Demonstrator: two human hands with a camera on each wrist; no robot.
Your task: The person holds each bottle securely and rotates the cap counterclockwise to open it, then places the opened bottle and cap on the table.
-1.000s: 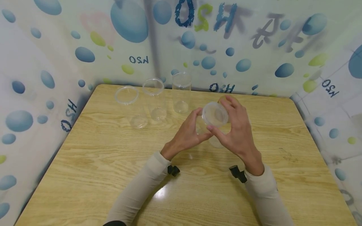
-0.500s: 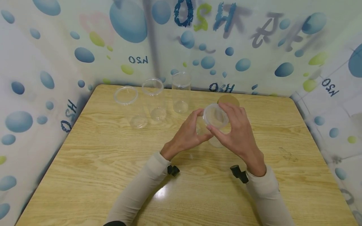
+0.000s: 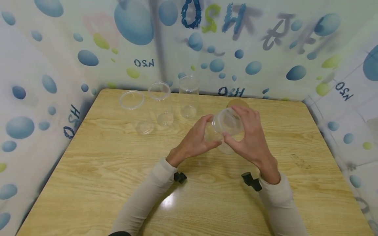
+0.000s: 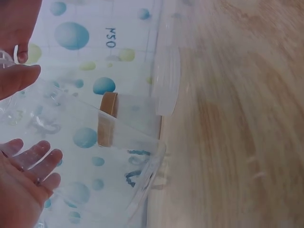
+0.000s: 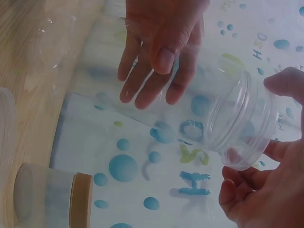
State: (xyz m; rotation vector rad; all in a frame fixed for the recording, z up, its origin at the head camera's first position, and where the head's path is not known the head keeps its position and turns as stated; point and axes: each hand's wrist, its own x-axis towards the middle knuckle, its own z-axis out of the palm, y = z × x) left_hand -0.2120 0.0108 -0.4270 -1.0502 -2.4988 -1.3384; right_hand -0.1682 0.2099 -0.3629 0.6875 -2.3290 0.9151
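Observation:
My left hand (image 3: 195, 137) grips a tilted, see-through plastic jar (image 4: 95, 156) by its body, thumb on one side and fingers on the other. At the jar's ringed upper end (image 5: 242, 121), my right hand (image 3: 249, 136) curls its thumb and fingers around the clear rim. I cannot tell whether that end is the jar's own neck or a clear cap over it. In the right wrist view the left hand (image 5: 161, 52) shows beyond the transparent wall.
Three tall clear containers (image 3: 144, 127) stand in a row at the back left of the wooden table (image 3: 118, 164). Behind the right hand is a container with a brown lid (image 4: 107, 118). A translucent round piece (image 4: 166, 78) lies near it on the table. Printed walls enclose the table.
The clear end in my right hand has turned and shifted right, so its round face and side now show. The right hand moved slightly right and down; the left hand barely moved.

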